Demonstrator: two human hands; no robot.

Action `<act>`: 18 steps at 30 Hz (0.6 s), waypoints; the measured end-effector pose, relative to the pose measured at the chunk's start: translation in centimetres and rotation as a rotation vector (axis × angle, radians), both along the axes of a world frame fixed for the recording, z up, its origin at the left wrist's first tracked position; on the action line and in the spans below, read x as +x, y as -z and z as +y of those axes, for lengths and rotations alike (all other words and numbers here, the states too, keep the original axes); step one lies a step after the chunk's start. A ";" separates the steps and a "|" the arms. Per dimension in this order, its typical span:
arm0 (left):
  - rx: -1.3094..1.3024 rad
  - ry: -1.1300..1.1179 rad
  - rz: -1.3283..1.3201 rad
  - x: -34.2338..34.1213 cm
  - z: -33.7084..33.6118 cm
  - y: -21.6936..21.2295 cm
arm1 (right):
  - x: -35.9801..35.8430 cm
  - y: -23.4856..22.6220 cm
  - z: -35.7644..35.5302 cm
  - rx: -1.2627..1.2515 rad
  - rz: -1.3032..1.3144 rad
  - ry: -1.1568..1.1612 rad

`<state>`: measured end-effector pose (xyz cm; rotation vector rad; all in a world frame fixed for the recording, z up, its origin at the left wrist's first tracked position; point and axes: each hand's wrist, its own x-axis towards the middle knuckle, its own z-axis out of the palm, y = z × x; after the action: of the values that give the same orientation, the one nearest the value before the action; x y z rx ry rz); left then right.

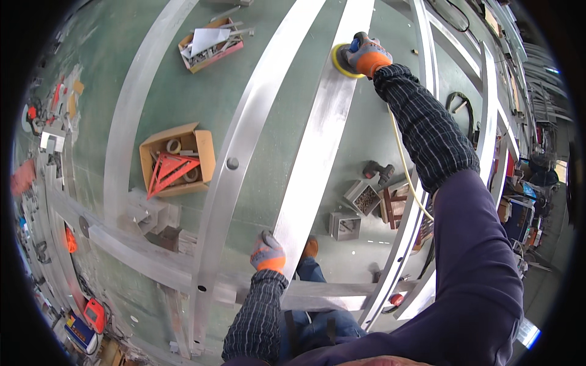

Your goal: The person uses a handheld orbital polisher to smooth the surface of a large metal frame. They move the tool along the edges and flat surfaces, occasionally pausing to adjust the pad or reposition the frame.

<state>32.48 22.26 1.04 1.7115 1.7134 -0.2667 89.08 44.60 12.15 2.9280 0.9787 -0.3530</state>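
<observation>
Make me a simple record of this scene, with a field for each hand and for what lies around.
Right hand: gripping a round, yellow-rimmed tool on a long metal bar
Left hand: at the same bar's edge, nearer the body; exact grip unclear
Hose: pale yellow, below the right forearm
Cardboard box: open, holding a red triangle
Drill: on the floor, right of the bar

Gloved hands (pixel 267 253): 2, 1 L + 1 R
Striped sleeves (pixel 422 119): 2
Disc sander (pixel 343 61): 1
Long metal bars (pixel 311 158): 4+, some part. hidden
Open cartons (pixel 206 154), L side: 2
Tape rolls (pixel 174 146): 2
Red tri. squares (pixel 173 172): 1 min., overlap unclear
Cordless drill (pixel 383 172): 1
Grey bins (pixel 334 226) nr. drill: 2
Pale hose (pixel 401 152): 1
Brown shoe (pixel 311 247): 1 vis.
</observation>
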 end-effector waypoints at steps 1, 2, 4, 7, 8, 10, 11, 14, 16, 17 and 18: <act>0.026 0.010 -0.003 0.0 0.2 -0.2 | 1.0 0.1 0.8 -0.006 -0.016 0.016; 0.046 0.021 -0.006 -0.1 0.2 -0.5 | 2.3 0.6 1.2 -0.018 -0.031 0.034; 0.080 0.031 -0.009 -0.3 0.1 -0.1 | 3.9 1.2 2.7 0.002 -0.068 0.052; 0.060 0.078 -0.043 0.9 -0.8 0.8 | 10.6 3.0 2.0 0.100 -0.152 0.037; 0.064 0.067 -0.032 0.2 -0.3 0.6 | 8.4 2.5 3.1 0.113 -0.096 0.040; 0.065 0.059 -0.038 -0.5 0.3 0.4 | 5.7 2.5 4.6 0.072 -0.149 -0.008; 0.070 0.059 -0.032 -0.1 0.2 0.4 | 5.6 2.7 4.3 0.082 -0.142 -0.056; 0.109 0.067 -0.033 1.2 0.3 0.3 | 2.4 3.1 3.4 0.075 -0.086 -0.187; 0.158 0.061 0.008 -0.4 0.6 0.0 | -6.2 -0.4 3.4 0.036 0.093 -0.309; 0.179 0.064 -0.033 0.5 0.3 0.0 | -7.0 -0.1 1.9 -0.092 0.082 -0.379; 0.138 0.055 -0.034 0.9 0.6 -0.4 | -9.9 -0.3 -0.2 -0.049 0.094 -0.469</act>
<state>33.43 22.86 1.43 1.8544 1.6958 -0.1454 79.22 44.37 12.42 2.5444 1.5906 -0.4797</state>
